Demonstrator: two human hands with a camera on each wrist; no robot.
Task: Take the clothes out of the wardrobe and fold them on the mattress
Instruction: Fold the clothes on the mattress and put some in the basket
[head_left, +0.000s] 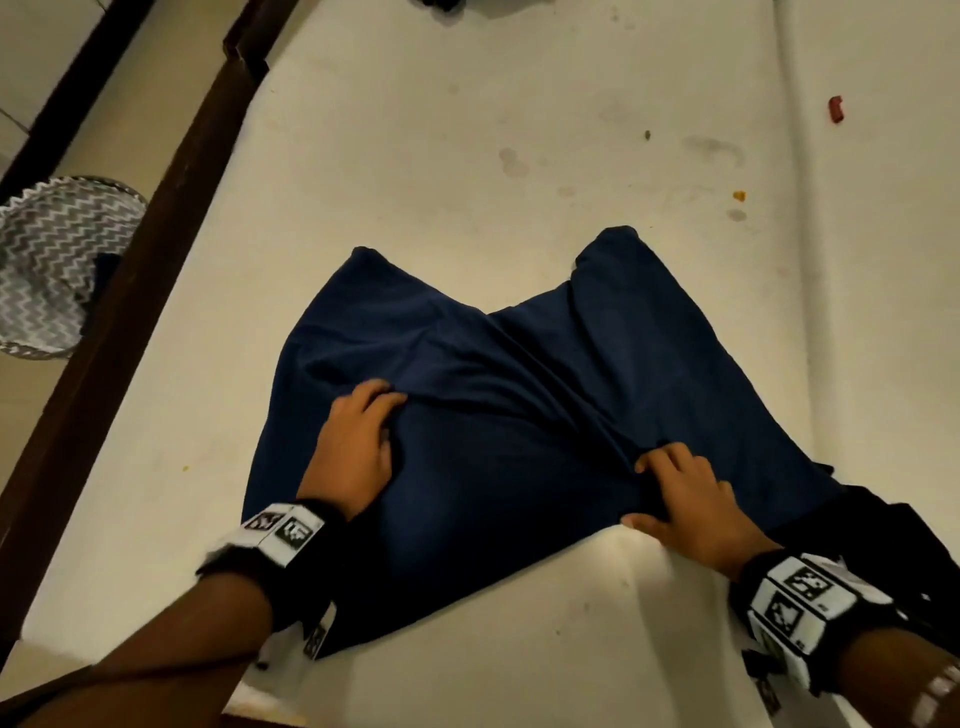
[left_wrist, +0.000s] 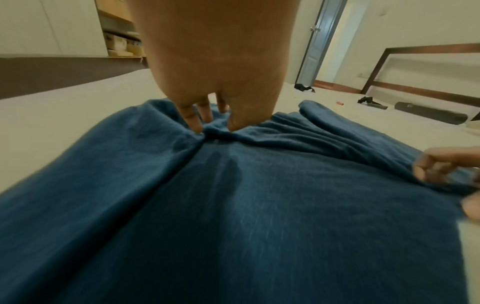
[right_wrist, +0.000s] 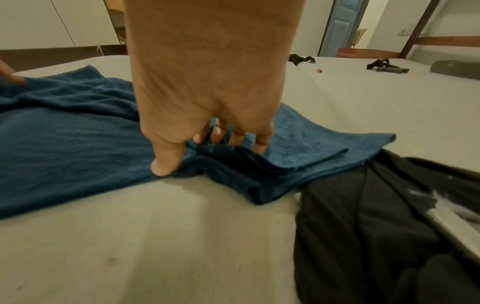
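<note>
I see the blue shirt (head_left: 519, 405) spread on the mattress (head_left: 467, 130) under both hands. My left hand (head_left: 358, 447) pinches a ridge of its cloth; my right hand (head_left: 685, 504) grips its bunched near edge.

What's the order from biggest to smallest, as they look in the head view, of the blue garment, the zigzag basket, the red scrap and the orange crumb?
1. Blue garment, by far the largest.
2. Zigzag basket, partly cut off by the bed frame and the picture's edge.
3. Red scrap.
4. Orange crumb, slightly smaller than the scrap, though both are tiny.
</note>
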